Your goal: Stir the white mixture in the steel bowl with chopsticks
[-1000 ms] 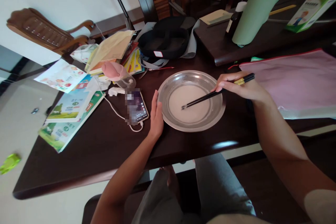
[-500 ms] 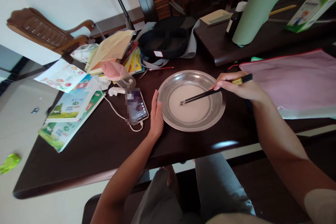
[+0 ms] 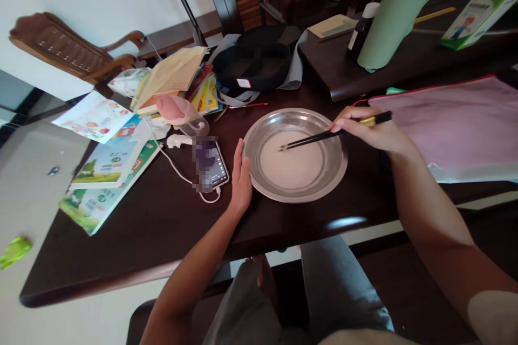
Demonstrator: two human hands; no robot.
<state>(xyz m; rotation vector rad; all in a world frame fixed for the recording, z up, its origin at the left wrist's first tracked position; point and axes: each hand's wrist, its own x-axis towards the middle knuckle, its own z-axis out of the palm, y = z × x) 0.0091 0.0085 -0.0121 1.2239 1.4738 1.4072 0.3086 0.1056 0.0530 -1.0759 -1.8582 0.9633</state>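
Observation:
A round steel dish (image 3: 275, 192) stands on the dark table, holding a cloudy white liquid (image 3: 291, 167). Against its left rim lies my left hand (image 3: 242, 183), fingers stretched out along the outside of the metal. My right hand (image 3: 360, 126) is over the right rim, closed around a pair of black chopsticks (image 3: 309, 139) with gold bands near the top. The chopsticks slant down to the left, and their tips are at the liquid near the dish's middle. Whether the tips dip below the surface is hard to tell.
Left of the dish lies a phone (image 3: 214, 164) on a white cable, near a pink-lidded cup (image 3: 182, 113). Books (image 3: 101, 172) and papers cover the table's left side. A black bag (image 3: 254, 64) sits behind; a pink zip pouch (image 3: 453, 129) lies right, below a green cylinder (image 3: 400, 16).
The chopstick tips have shifted slightly away from me across the liquid, as my right hand tilted a little. My left hand and the dish have stayed in place.

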